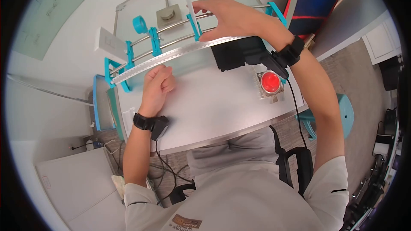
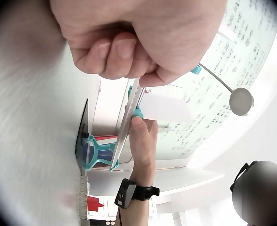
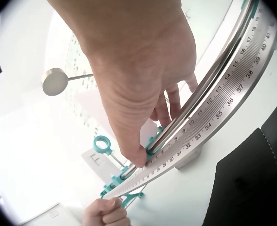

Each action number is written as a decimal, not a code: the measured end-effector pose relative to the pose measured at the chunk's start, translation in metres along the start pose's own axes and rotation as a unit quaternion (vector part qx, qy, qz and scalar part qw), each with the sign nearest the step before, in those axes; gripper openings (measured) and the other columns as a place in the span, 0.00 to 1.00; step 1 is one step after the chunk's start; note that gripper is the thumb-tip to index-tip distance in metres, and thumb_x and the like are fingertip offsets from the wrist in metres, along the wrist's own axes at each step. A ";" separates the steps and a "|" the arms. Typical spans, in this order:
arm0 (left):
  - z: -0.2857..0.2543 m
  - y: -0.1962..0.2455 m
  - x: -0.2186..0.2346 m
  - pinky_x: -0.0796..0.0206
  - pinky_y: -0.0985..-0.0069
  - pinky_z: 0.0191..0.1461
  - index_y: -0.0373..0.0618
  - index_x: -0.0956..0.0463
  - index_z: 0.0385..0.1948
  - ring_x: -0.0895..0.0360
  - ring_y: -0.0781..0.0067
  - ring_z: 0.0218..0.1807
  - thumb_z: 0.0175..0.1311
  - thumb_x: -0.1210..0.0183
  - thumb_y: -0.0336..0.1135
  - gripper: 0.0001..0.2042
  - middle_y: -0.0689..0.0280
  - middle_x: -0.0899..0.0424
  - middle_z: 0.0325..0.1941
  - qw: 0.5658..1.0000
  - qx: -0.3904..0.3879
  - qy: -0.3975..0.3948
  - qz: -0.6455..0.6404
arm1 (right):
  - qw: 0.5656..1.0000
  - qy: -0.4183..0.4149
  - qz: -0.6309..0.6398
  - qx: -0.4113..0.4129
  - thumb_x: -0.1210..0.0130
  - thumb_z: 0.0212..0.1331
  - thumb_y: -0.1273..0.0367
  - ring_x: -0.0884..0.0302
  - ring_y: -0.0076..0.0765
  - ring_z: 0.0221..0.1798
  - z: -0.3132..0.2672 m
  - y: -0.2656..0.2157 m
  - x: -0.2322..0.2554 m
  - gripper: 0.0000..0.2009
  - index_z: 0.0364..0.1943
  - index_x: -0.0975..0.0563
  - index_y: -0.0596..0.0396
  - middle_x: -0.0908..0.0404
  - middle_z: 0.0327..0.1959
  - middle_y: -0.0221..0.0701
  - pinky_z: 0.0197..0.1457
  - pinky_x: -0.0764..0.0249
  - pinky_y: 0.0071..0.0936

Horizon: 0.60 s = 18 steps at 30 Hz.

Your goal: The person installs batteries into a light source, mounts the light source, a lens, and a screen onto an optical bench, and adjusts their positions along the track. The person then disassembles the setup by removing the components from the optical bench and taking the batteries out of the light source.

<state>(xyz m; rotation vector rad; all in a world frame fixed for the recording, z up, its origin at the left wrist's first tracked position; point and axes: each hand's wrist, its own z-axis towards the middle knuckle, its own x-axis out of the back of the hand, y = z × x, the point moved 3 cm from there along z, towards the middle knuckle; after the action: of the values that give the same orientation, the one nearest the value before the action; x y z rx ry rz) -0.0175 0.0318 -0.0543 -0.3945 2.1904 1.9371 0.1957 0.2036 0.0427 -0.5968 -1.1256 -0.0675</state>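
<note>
Fingers of our right hand (image 1: 233, 17) grip the teal holder (image 1: 194, 27); left of them, along the ruler (image 1: 171, 53), our left hand (image 1: 158, 85) is clenched, farther from it.

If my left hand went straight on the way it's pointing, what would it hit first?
Likely the long ruler, just ahead of your left hand, though their relative heights are hard to judge.

A thin white screen (image 1: 189, 1) is standing edge-on to the head view in its teal holder (image 1: 194, 27), which is straddling two metal rods (image 1: 175, 41) beside a long, silvery ruler (image 1: 171, 52).
</note>
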 end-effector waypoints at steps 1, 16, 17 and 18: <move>0.000 0.000 0.000 0.54 0.79 0.27 0.53 0.41 0.21 0.47 0.85 0.21 0.76 0.49 0.32 0.17 0.79 0.45 0.19 1.000 0.001 -0.004 0.000 | 1.000 -0.010 -0.002 -0.007 0.28 0.51 0.56 0.26 0.47 0.64 0.000 0.001 0.001 0.38 0.67 0.28 0.53 0.20 0.60 0.41 0.67 0.27 0.40; 0.000 0.002 -0.002 0.56 0.78 0.26 0.53 0.43 0.21 0.49 0.84 0.20 0.76 0.49 0.33 0.18 0.78 0.46 0.18 1.000 -0.013 -0.013 0.002 | 0.997 -0.046 -0.011 -0.064 0.28 0.51 0.55 0.27 0.48 0.66 -0.021 0.006 0.026 0.43 0.72 0.33 0.53 0.22 0.62 0.42 0.66 0.27 0.40; 0.000 0.002 -0.002 0.56 0.78 0.26 0.53 0.43 0.21 0.49 0.84 0.20 0.76 0.49 0.33 0.18 0.78 0.46 0.18 1.000 -0.014 -0.013 0.001 | 0.997 -0.048 -0.012 -0.067 0.27 0.51 0.55 0.27 0.48 0.66 -0.022 0.006 0.027 0.44 0.72 0.34 0.53 0.22 0.62 0.42 0.67 0.27 0.40; 0.000 0.002 -0.002 0.56 0.78 0.26 0.53 0.43 0.21 0.49 0.84 0.19 0.76 0.49 0.33 0.19 0.78 0.46 0.18 1.000 -0.014 -0.013 -0.001 | 0.997 -0.047 -0.012 -0.067 0.27 0.51 0.55 0.27 0.48 0.66 -0.023 0.005 0.029 0.44 0.72 0.34 0.53 0.22 0.62 0.42 0.67 0.27 0.40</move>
<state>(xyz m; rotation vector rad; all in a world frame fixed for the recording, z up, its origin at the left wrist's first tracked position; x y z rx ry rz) -0.0164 0.0326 -0.0519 -0.3726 2.1481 1.9635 0.2295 0.2041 0.0588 -0.7124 -1.2270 -0.1381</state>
